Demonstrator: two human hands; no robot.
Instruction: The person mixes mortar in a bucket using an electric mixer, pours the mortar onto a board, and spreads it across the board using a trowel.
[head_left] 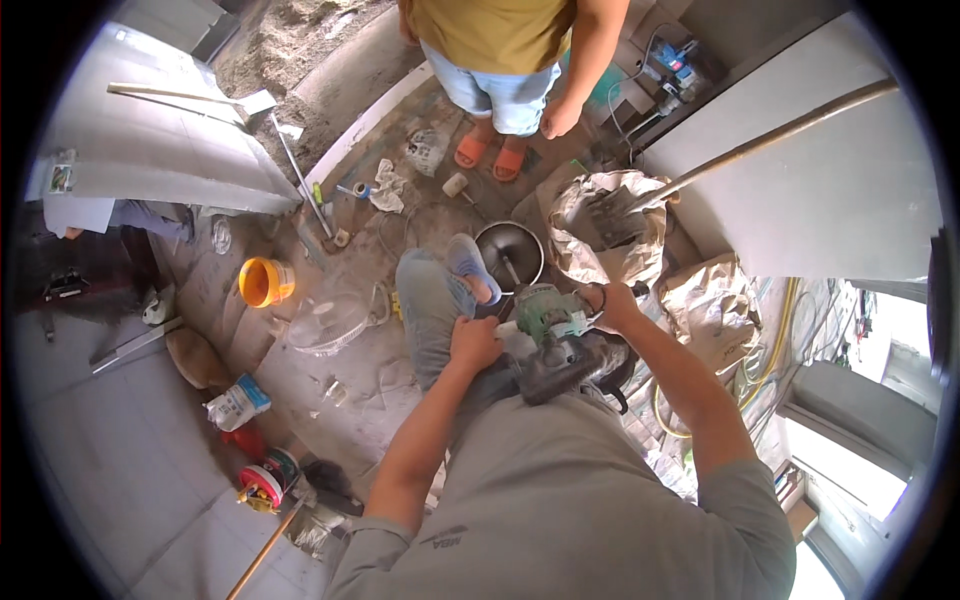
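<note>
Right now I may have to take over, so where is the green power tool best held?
Probably two-handed, by the side grips, coming from the wearer's side. On the green power tool, the left hand and right hand flank the motor body, while the shaft points away into the round bucket, making that end unsuitable.

The power mixer (pixel 545 312) is green and black, the plastic bucket (pixel 282 281) orange-yellow, the slide sandals (pixel 509 161) orange, the paper sacks (pixel 632 262) brown.

The floor (pixel 385 440) is littered; pale panels (pixel 800 170) flank it; light (pixel 840 465) glares right.
</note>
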